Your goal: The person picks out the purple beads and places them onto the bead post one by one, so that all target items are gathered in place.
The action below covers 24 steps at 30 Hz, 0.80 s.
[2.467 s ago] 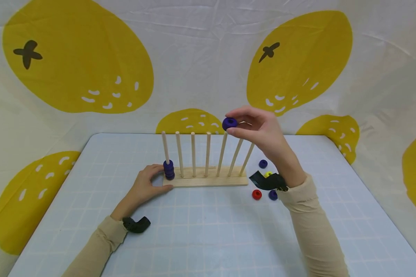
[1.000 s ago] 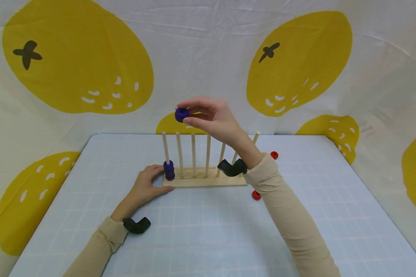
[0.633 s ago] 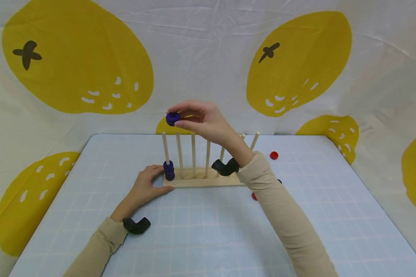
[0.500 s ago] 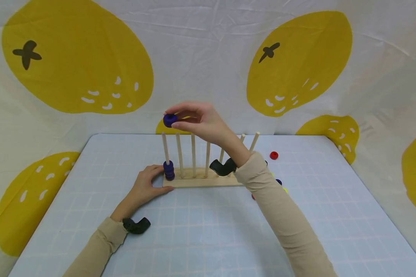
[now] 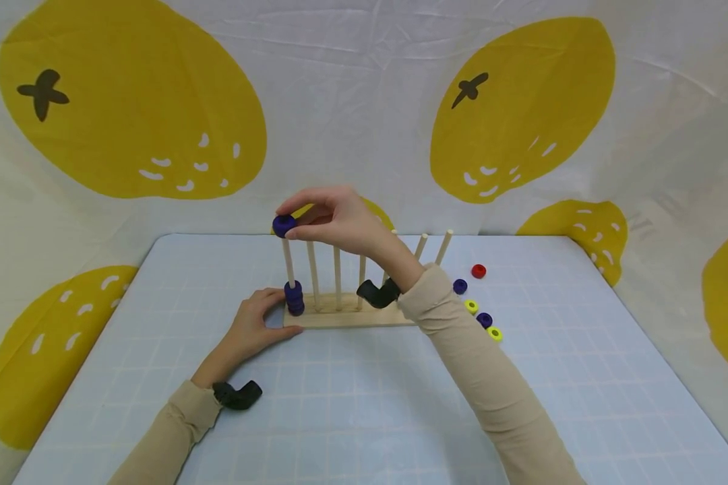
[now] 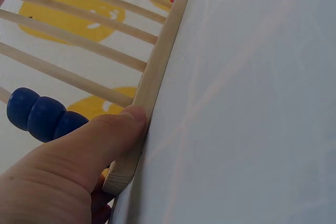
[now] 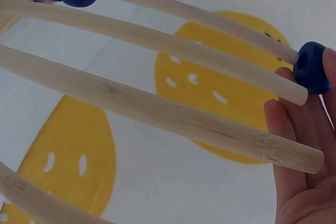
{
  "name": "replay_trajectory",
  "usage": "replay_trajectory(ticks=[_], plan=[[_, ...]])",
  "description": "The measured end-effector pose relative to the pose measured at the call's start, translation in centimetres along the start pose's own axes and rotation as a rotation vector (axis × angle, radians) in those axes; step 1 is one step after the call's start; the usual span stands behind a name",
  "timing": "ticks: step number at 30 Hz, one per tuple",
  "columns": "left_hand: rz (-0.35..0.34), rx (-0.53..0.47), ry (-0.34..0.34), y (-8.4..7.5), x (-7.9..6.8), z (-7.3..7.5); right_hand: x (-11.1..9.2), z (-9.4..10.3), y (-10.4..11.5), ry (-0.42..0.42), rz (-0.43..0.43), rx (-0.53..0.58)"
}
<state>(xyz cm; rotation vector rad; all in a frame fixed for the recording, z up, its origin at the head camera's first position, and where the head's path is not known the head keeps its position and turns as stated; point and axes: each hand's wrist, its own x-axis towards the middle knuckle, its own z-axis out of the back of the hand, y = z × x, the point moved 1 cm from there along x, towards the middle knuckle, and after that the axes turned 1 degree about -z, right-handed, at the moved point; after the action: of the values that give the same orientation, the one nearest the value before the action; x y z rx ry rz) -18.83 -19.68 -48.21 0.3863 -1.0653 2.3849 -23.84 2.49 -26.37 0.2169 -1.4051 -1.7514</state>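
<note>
Thumb and fingers of my right hand (image 5: 340, 219) pinch a dark blue bead (image 5: 283, 226) at the top of the leftmost peg. In the right wrist view the peg's tip meets the hole of this bead (image 7: 312, 68). Lower on the same peg sits a stack of blue beads (image 5: 294, 298). My left hand (image 5: 253, 323) grips the left end of the wooden peg rack's base (image 5: 352, 318), thumb along the front edge and fingers behind, as the left wrist view shows with the thumb on the base (image 6: 157, 77). The other pegs stand bare where visible.
Right of the rack lie loose beads: a red bead (image 5: 478, 271), a blue bead (image 5: 460, 286), a yellow bead (image 5: 471, 306), another blue bead (image 5: 484, 320) and another yellow bead (image 5: 494, 334). My right forearm crosses over the rack's right end. A fruit-print cloth (image 5: 346, 101) hangs behind the table.
My right hand has carried the blue bead leftward from above the right-hand pegs and lowered it to the leftmost peg's tip. My left hand has stayed on the base.
</note>
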Motion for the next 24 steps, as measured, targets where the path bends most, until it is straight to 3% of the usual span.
replay_trajectory(ticks=[24], plan=[[-0.004,0.003,-0.003,-0.26,0.14,0.07,0.42,-0.91,0.06,0.110,-0.098,-0.560]])
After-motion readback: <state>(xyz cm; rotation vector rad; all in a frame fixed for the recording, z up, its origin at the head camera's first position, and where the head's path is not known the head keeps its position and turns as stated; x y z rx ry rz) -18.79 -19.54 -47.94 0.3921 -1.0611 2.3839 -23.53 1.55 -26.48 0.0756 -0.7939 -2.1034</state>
